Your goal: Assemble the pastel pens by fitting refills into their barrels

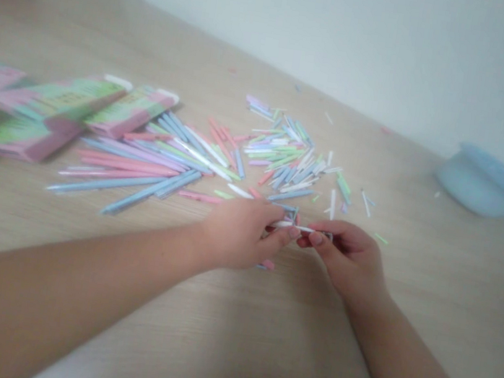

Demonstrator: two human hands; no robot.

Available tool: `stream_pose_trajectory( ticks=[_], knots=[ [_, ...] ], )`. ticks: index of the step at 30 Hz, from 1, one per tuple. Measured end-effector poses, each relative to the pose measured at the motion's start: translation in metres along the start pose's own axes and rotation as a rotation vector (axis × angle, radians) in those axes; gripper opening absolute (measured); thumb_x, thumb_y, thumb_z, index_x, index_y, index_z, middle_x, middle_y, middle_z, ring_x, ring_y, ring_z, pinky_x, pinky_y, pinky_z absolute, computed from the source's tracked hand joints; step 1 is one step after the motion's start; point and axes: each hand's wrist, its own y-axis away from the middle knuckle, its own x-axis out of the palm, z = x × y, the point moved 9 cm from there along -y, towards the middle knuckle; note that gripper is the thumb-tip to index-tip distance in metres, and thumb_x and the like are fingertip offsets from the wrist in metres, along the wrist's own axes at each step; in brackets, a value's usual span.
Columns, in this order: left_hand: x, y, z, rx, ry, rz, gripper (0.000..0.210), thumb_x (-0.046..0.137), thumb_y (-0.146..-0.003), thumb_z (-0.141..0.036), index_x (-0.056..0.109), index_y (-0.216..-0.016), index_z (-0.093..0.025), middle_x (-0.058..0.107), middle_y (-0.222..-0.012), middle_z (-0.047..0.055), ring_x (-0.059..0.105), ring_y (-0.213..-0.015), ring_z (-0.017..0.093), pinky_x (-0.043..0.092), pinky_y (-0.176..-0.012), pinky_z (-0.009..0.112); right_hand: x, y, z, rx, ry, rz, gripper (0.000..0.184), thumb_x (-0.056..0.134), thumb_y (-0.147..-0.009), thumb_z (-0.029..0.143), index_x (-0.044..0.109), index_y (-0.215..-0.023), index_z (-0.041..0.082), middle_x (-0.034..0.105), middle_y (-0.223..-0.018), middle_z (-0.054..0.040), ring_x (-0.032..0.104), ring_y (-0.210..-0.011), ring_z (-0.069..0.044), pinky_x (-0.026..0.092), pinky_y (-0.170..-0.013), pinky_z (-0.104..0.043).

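White stick: this thin piece (305,228) lies roughly level between both sets of fingertips, over the table (158,326), well in from its far edge.
Left hand: the person's left hand (241,231) grasps one end of the stick, thumb against fingers.
Right hand: the right hand (359,260) pinches the other end; a small dark-and-silver piece (330,236) shows by its fingers, too blurred to name.
Step in hand: two-handed work on one stick, it seems; whether it is being joined, cut or bent, I cannot tell.
Next move: it seems to call for a light, steady pinch on both sides, since so slim a piece could slip or twist.
Short pieces: a loose heap (285,156) of pastel bits spreads just beyond the hands, toward the table's far edge, with stray bits off to the right.
Long sticks: blue, pink, lilac and green ones (155,175) fan out left of the heap, overlapping.
Boxes: green-and-pink cartons (62,100) lie farther left, some stacked, blurred.
Blue container: a pale vessel (482,184) stands at the right, near the table's far edge, before the white wall (347,46).
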Motion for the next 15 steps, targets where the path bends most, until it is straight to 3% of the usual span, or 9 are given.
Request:
stream_pose_trajectory(
  ticks=[10, 15],
  knots=[
    [0.0008, 0.001, 0.0014, -0.004, -0.045, -0.006, 0.046, 0.037, -0.102, -0.06, 0.063, -0.089, -0.024, 0.068, -0.077, 0.001, 0.063, -0.072, 0.019, 0.028, -0.057, 0.03, 0.0026, 0.0021, 0.0035, -0.056, 0.07, 0.071, 0.011, 0.084, -0.085, 0.031, 0.082, -0.095, 0.028, 0.082, -0.082, -0.003, 0.079, -0.074, -0.019, 0.065, -0.068, -0.028],
    [-0.0024, 0.0012, -0.0058, 0.07, -0.012, -0.024, 0.034, 0.041, -0.104, -0.048, 0.067, -0.098, -0.027, 0.07, -0.082, -0.001, 0.064, -0.073, 0.017, 0.031, -0.059, 0.03, 0.0024, 0.0012, 0.0012, -0.055, 0.087, 0.082, 0.012, 0.083, -0.085, 0.031, 0.082, -0.096, 0.028, 0.082, -0.082, -0.0024, 0.078, -0.073, -0.018, 0.064, -0.067, -0.028]
  ],
)
